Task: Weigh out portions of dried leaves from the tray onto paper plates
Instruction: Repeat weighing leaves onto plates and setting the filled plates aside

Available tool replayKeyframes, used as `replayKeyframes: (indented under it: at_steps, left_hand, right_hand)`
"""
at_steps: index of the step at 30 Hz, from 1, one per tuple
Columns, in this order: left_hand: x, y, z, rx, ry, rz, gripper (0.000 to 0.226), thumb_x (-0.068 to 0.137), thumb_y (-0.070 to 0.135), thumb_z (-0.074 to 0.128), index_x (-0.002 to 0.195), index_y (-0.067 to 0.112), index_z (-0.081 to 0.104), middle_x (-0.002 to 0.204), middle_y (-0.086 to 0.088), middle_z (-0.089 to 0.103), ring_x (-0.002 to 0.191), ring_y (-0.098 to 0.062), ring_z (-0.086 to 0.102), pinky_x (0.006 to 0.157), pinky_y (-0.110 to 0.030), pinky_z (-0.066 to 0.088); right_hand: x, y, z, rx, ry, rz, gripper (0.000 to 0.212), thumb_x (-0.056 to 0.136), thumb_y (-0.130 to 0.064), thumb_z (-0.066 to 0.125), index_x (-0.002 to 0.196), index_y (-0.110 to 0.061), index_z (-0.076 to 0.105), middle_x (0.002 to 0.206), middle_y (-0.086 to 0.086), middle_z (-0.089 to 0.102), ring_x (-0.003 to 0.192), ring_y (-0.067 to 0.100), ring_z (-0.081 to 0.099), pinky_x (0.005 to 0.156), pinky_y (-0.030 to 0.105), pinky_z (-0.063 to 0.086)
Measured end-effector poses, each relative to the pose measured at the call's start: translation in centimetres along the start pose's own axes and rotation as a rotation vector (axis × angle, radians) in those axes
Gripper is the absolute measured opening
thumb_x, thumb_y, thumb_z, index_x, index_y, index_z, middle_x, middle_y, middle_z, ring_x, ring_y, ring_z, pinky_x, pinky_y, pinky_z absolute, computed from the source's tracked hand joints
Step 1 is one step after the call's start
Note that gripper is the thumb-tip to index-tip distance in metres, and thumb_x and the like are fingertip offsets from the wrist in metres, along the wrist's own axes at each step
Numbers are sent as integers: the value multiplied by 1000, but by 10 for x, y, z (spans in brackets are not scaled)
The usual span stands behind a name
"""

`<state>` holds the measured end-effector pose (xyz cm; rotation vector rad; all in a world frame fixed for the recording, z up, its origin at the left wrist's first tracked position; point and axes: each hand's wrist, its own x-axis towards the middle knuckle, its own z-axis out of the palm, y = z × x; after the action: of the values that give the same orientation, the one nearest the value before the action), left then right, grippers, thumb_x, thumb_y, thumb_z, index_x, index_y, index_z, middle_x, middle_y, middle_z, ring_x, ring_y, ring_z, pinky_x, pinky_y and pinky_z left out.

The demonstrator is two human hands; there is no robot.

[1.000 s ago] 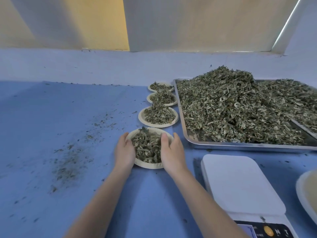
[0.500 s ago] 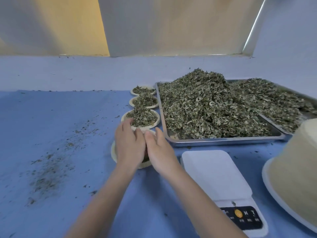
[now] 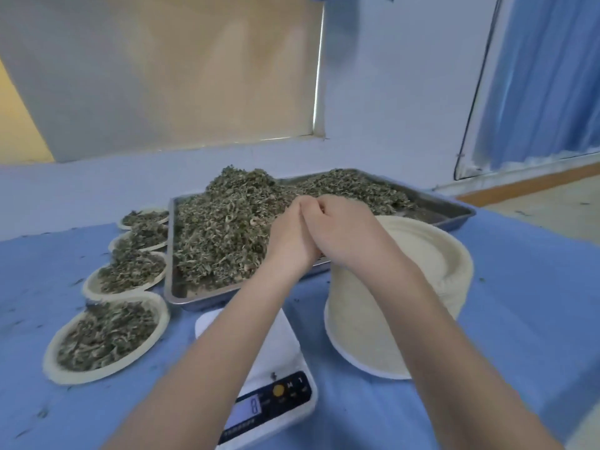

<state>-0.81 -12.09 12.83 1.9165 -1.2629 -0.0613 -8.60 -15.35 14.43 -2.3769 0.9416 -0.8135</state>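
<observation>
1. blue table, everything sits on it, leaf crumbs scattered on the left side.
2. metal tray at centre back, dried leaves heaped in it, higher on the left.
3. stack of empty paper plates right of the tray, touching its near edge.
4. filled plates in a row of five along the tray's left side.
5. white scale in front of the tray, platform bare, display lit.
6. my left hand and right hand pressed together over the leaf pile, fingers curled; cannot tell if they hold leaves.
</observation>
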Motion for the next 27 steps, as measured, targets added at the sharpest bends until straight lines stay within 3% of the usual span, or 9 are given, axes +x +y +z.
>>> replayKeyframes:
  at_steps: [2, 5, 8, 11, 13, 16, 21, 25, 27]
  left_hand:
    - [8, 13, 18, 11, -107, -34, 31, 92, 19, 45, 118, 5, 53, 109, -6, 59, 102, -27, 55, 67, -33, 39]
    - [11, 23, 36, -6, -171, -137, 49, 91, 23, 50, 138, 9, 44, 133, -9, 53, 121, -26, 50, 83, -29, 38]
    - [14, 21, 42, 14, -171, -138, 34, 83, 7, 53, 114, 12, 66, 111, -8, 67, 104, -26, 61, 78, -32, 48]
    - [17, 22, 40, 94, -170, -100, 27, 83, 3, 53, 94, 22, 68, 90, -1, 66, 83, -20, 59, 65, -30, 46]
    - [21, 24, 38, 148, -172, -74, 29, 84, 3, 53, 97, 26, 66, 94, -2, 63, 83, -18, 55, 68, -27, 41]
    - [28, 26, 38, 203, -166, -47, 31, 85, 2, 51, 99, 26, 64, 99, -5, 64, 83, -21, 53, 70, -26, 38]
    - [35, 37, 33, 251, -84, 0, 45, 92, 4, 47, 134, 19, 54, 136, -3, 55, 119, -19, 53, 86, -20, 37]
    - [41, 43, 16, 251, -44, 32, 43, 93, 4, 45, 131, 21, 57, 135, -1, 56, 98, -13, 54, 74, -13, 31]
    - [42, 40, 4, 238, -43, 19, 39, 93, 7, 48, 127, 21, 60, 131, 0, 58, 95, -12, 52, 76, -16, 35]
  right_hand:
    - [3, 26, -21, -141, 52, 2, 33, 97, -33, 35, 81, -15, 58, 85, 6, 60, 82, 24, 53, 67, 29, 34]
    - [9, 63, -45, -387, 36, 34, 24, 93, -25, 45, 86, -13, 65, 88, 7, 64, 88, 28, 59, 67, 28, 40]
    - [13, 88, -56, -438, -44, 65, 15, 84, -23, 54, 78, -13, 63, 83, 6, 63, 90, 29, 60, 69, 27, 42]
    - [22, 102, -62, -389, -63, 8, 21, 86, -24, 62, 101, -12, 70, 105, 7, 69, 103, 27, 60, 85, 36, 50]
    - [29, 105, -67, -383, -73, -6, 28, 84, -25, 68, 112, -17, 69, 112, 5, 68, 105, 24, 60, 89, 36, 49]
    - [39, 108, -72, -346, -94, -23, 23, 82, -22, 72, 105, -19, 73, 102, 5, 71, 95, 21, 63, 84, 35, 52]
    - [49, 110, -82, -307, -59, -45, 17, 80, -20, 73, 97, -16, 73, 93, 3, 68, 89, 20, 63, 78, 30, 50]
    - [51, 105, -89, -217, -13, -47, 15, 81, -29, 72, 96, -26, 71, 80, -11, 54, 82, 16, 56, 63, 21, 40]
    - [51, 95, -89, -152, 13, -47, 13, 83, -27, 70, 95, -26, 73, 80, -11, 59, 83, 15, 58, 61, 17, 39]
